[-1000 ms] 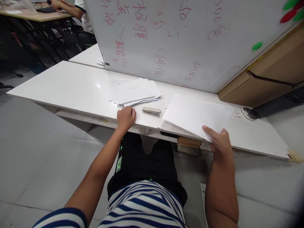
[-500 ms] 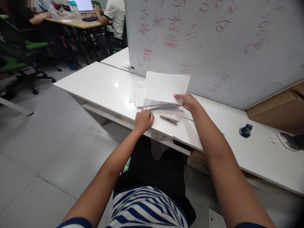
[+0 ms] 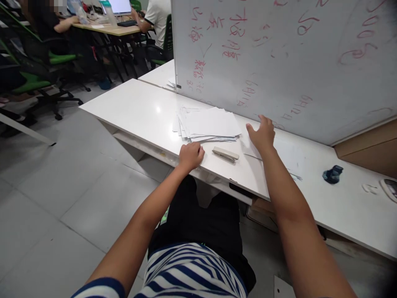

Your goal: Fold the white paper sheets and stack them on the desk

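Observation:
An uneven stack of white paper sheets (image 3: pixel 211 122) lies on the white desk (image 3: pixel 130 107) against the whiteboard. My left hand (image 3: pixel 190 156) rests curled at the desk's front edge, just below the stack; nothing shows in its closed fingers. Above the desk, to the right of the stack, my right hand (image 3: pixel 263 132) holds nothing, with thumb and fingers spread. Between the two hands lies a beige stapler (image 3: pixel 225 155). More paper sheets (image 3: pixel 290 155) lie to the right, partly hidden behind my right forearm.
A whiteboard (image 3: pixel 279 62) with red writing stands along the desk's back. Farther right are a dark blue object (image 3: pixel 333 174), a small white item (image 3: pixel 369 188) and a cardboard box (image 3: pixel 369 145). Two people sit at a wooden table (image 3: pixel 114 30) at the back left.
My right hand has let go of the sheet, which now lies on the stack, and has moved right with fingers opened. My left hand stays at the desk edge. The view has shifted slightly.

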Motion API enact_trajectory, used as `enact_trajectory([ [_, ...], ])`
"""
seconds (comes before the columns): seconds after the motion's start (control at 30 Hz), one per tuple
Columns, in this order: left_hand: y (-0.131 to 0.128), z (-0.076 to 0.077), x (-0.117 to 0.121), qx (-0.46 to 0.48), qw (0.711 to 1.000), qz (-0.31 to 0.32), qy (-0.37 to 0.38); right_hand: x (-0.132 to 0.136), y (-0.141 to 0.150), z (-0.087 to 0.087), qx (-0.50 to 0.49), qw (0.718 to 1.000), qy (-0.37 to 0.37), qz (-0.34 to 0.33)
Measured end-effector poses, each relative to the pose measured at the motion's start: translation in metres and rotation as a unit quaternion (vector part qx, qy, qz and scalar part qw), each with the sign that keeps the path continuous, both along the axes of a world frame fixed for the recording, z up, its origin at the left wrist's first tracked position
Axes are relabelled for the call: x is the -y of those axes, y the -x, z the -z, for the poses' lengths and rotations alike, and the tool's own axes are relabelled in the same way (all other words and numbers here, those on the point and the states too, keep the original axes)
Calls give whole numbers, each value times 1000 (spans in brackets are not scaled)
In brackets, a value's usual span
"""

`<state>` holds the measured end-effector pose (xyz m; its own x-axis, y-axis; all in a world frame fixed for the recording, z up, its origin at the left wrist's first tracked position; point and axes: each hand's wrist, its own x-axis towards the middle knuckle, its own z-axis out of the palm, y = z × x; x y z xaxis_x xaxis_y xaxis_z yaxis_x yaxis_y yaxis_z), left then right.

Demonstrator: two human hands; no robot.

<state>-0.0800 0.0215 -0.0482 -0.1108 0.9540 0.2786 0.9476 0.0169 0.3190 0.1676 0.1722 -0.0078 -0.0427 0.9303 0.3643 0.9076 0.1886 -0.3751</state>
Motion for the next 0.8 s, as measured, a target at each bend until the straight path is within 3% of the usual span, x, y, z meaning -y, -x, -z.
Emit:
enact_trajectory([
  [0.13,1,2,-1,-14,1000,-5,-24,34,-73,17,56,998,-1,-8],
  [0.27,1,6,-3,-35,998,-20,-37,66,-110,41,79,997,27,2],
  [0.43,0,5,-5,-61,997,-15,-53,76,-113,60,40,998,41,6],
  [0.6,0,6,-9,-60,997,-27,-47,75,-112,56,11,999,33,-1],
  [0.8,0,8,-11,-48,997,-39,-49,73,-114,53,28,997,61,39],
])
